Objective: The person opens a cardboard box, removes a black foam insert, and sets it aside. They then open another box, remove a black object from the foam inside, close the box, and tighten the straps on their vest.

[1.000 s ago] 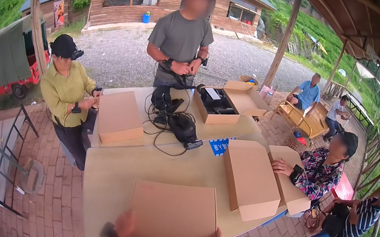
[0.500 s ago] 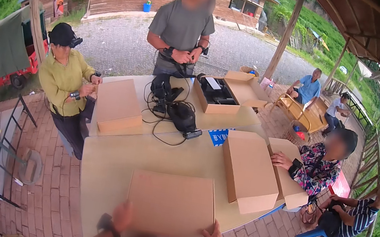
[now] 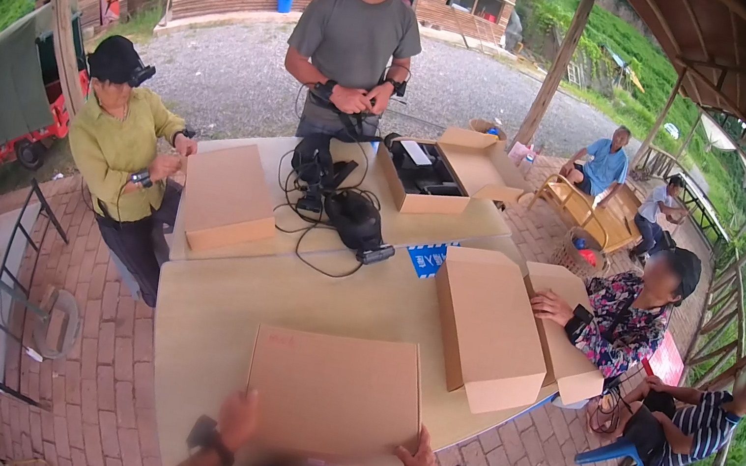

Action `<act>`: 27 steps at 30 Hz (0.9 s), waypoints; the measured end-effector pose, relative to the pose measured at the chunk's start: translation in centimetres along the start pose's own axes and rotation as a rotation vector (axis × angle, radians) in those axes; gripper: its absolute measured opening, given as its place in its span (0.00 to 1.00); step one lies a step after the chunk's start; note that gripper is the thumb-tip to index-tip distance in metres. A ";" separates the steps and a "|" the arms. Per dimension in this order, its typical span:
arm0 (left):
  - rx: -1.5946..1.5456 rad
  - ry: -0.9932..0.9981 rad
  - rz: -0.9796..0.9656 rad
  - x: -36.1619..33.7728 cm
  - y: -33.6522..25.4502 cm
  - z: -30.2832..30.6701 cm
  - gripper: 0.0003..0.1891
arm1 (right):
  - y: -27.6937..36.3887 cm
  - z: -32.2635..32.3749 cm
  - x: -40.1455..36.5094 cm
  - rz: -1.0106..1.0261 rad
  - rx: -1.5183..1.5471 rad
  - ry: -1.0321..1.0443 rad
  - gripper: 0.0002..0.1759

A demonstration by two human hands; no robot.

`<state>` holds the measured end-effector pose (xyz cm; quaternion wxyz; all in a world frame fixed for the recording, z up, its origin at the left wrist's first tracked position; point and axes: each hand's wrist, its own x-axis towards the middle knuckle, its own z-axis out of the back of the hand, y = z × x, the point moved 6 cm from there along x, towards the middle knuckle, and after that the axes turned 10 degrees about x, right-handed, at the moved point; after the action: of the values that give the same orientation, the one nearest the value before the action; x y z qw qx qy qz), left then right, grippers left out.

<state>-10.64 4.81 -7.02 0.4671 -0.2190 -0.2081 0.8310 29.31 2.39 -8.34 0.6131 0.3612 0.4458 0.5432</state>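
Note:
A closed brown cardboard box lies in front of me at the near edge of the table, with faint red marks near its far left corner. My left hand grips its left side, fingers wrapped at the edge. On the opposite side, my right hand is closed around the near right corner. Both wrists carry dark straps with a device, and black cables trail from the right one. The box's near edge is partly blurred above my patterned clothing.
An opened box is at right, under a co-worker's hand. Another closed box lies by a person at left. Black headgear and cables occupy the middle, near an open box of black equipment. A standing person faces me.
The view has tipped slightly downward, so the background sits higher. My hands keep their grip, and the box has shifted a little away from me. The co-workers' hands stay nearly in place.

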 end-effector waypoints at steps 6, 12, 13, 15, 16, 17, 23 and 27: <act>0.004 0.002 -0.007 0.0 0.0 -0.2 0.24 | -0.9 -0.1 0.0 0.036 0.013 -0.007 0.46; -0.017 0.008 -0.041 0.1 -0.2 -0.1 0.25 | 0.3 0.1 -0.1 -0.066 0.035 -0.010 0.47; -0.013 0.004 -0.034 0.1 0.0 -0.2 0.25 | 0.4 0.0 -0.1 -0.075 0.053 0.008 0.47; -0.008 -0.002 -0.028 0.2 0.6 -0.6 0.25 | 0.2 0.0 -0.1 -0.082 0.075 0.026 0.46; 0.009 -0.004 -0.031 0.5 1.2 -1.1 0.26 | 0.1 -0.1 -0.2 -0.063 0.062 0.023 0.46; 0.025 -0.006 -0.034 0.6 1.2 -1.1 0.26 | 0.0 -0.1 -0.1 -0.043 0.049 0.020 0.46; 0.011 -0.001 -0.019 0.3 1.0 -0.8 0.26 | 0.9 -0.2 -0.2 0.000 0.084 0.018 0.46; 0.018 0.006 -0.040 -0.1 0.2 -0.2 0.25 | -1.4 -0.3 0.1 0.049 0.046 -0.002 0.45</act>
<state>-10.66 4.60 -7.26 0.4861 -0.2133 -0.2036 0.8226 29.49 2.29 -9.77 0.5916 0.3867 0.4483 0.5473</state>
